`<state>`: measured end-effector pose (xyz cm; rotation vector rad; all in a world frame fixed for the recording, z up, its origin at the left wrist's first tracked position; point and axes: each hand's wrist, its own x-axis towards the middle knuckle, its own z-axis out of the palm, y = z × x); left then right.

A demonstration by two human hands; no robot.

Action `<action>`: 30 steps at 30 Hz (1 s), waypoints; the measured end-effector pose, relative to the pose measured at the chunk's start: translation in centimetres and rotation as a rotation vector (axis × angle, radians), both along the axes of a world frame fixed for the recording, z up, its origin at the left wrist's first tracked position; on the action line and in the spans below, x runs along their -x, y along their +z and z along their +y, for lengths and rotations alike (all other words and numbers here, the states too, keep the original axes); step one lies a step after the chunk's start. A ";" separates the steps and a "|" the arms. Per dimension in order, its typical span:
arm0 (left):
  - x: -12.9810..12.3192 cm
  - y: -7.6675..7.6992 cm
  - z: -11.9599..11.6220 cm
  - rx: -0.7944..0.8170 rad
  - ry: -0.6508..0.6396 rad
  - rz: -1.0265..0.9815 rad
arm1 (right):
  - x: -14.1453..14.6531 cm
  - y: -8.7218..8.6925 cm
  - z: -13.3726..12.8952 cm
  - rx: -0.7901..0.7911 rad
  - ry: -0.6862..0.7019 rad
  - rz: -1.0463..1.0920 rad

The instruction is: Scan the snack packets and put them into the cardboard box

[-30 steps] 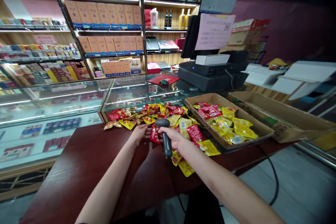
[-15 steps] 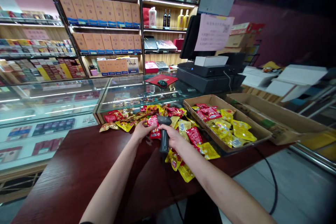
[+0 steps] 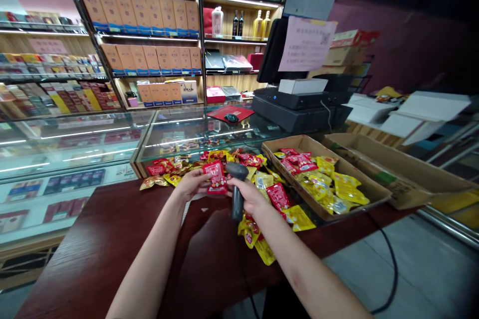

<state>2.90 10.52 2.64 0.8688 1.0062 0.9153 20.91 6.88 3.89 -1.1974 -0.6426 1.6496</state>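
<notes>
My left hand [image 3: 193, 184] has its fingers closed on a red snack packet [image 3: 215, 178], held up over the dark red wooden counter [image 3: 112, 224]. Just right of it, my right hand [image 3: 247, 194] grips the handle of a dark grey handheld scanner [image 3: 237, 199], whose head is close to the packet's right edge. Behind and to the right of both hands lies a loose pile of red and yellow snack packets [image 3: 279, 197]. Part of the pile is hidden behind my right hand and forearm.
An open cardboard box [image 3: 322, 217] holding red and yellow packets is on the right, beside another cardboard box [image 3: 407, 194]. Behind are a glass display counter [image 3: 175, 134], a mouse [image 3: 231, 118] on a red mat and a monitor [image 3: 274, 50]. A black cable [image 3: 394, 264] hangs at the right.
My left hand has moved slightly left with the red packet, which now shows its broad face. The scanner and packet are further apart, and my right hand is slightly lower.
</notes>
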 end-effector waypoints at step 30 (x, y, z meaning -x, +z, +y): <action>1.3 -0.4 1.0 0.011 0.208 -0.035 | 4.7 0.0 -11.1 -0.239 0.199 -0.249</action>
